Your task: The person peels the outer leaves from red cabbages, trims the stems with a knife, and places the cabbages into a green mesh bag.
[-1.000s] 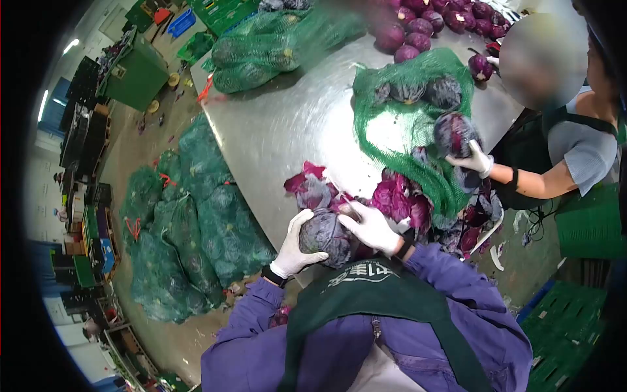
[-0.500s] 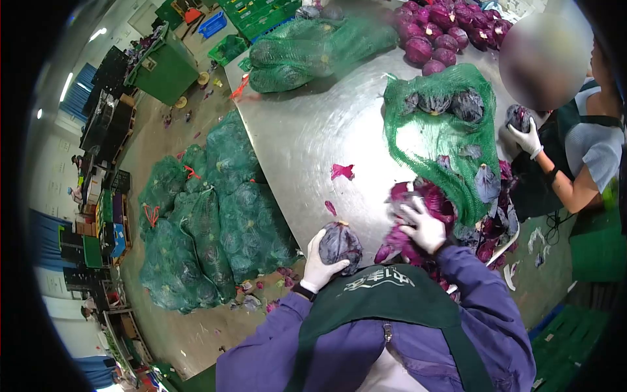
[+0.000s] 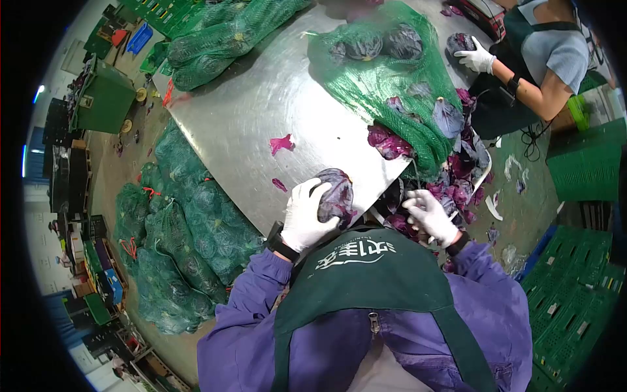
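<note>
My left hand (image 3: 305, 214) is wrapped round the near side of a red cabbage (image 3: 337, 195) at the front edge of the metal table (image 3: 241, 130). My right hand (image 3: 431, 219), in a white glove like the left, is over the trimmed leaves (image 3: 457, 176) beyond the table's corner. Its fingers are curled, and a thin dark strip rises above them; I cannot make out what it is. Close by, a green net bag (image 3: 353, 85) lies on the table with several cabbages and loose leaves on or in it. Purple leaves (image 3: 390, 142) rest at its near edge.
Filled net sacks (image 3: 215, 209) stand on the floor left of the table, and more (image 3: 222, 46) lie on its far end. A co-worker's gloved hand (image 3: 480, 57) holds another red cabbage (image 3: 460, 44). Green crates (image 3: 568, 281) are at the right. Leaf scraps (image 3: 281, 144) dot the table.
My right hand has come away from the pile of purple leaves on the table, and most of that pile is gone from there. The left hand's cabbage is turned. The view has shifted right.
</note>
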`<state>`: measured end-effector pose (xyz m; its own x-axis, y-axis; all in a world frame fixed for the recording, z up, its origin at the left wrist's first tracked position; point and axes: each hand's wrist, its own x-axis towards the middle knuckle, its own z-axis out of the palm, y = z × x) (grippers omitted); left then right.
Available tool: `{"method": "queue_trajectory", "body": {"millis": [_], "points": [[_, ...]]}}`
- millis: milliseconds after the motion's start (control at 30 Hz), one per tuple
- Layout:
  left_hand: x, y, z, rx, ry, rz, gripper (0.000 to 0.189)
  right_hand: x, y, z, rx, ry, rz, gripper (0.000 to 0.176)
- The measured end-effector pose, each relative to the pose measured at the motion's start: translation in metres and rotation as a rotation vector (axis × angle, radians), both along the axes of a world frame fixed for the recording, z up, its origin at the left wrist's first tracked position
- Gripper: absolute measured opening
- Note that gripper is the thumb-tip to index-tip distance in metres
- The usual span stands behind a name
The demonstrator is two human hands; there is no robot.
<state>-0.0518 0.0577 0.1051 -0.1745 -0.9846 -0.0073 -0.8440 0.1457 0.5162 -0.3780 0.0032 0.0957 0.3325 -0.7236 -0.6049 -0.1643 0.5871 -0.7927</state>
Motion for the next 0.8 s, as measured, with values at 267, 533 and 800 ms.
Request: {"method": "queue_trajectory", "body": {"millis": [267, 533, 800], "points": [[-0.020, 0.000, -0.020, 0.037, 0.031, 0.363, 0.098, 0.071, 0.013, -0.035, -0.746, 0.266, 0.387, 0.027], [-0.015, -0.010, -0.029, 0.001, 0.086, 0.351, 0.096, 0.120, -0.022, -0.047, -0.727, 0.456, 0.677, 0.024], [0.020, -0.017, -0.049, -0.094, 0.307, 0.200, 0.081, 0.162, -0.041, -0.095, -0.782, 0.592, 0.837, 0.026]]}}
